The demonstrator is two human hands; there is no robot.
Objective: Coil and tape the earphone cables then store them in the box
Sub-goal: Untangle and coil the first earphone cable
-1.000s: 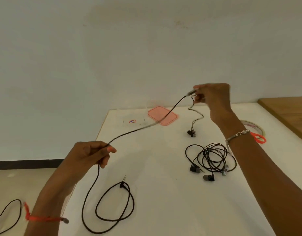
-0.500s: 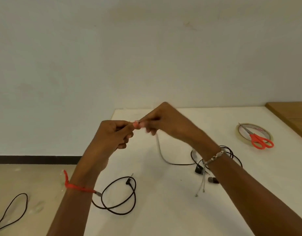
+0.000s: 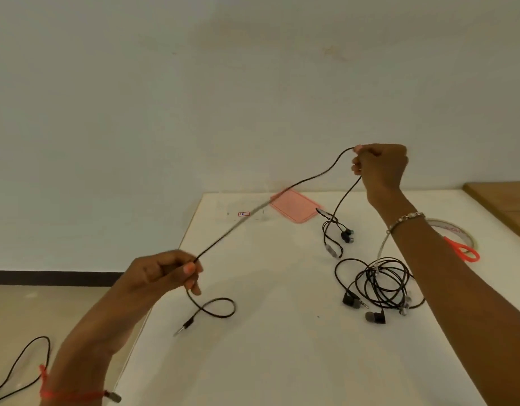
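Your left hand (image 3: 162, 273) and right hand (image 3: 380, 168) each pinch the thin black earphone cable (image 3: 252, 210). Its dangling earbuds, at five o'clock, could snag the tangled black cable pile (image 3: 381, 284).

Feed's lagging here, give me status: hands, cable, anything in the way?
Left hand and right hand both pinching the thin black earphone cable, stretched between them, uncoiled. Plug end and earbuds resting on the white table. Nothing blocking.

Two earphone sets: one stretched (image 3: 282, 192), one tangled (image 3: 381, 284); one pink lid (image 3: 293, 205), one tape roll (image 3: 455, 231), one pair of orange scissors (image 3: 462, 249)
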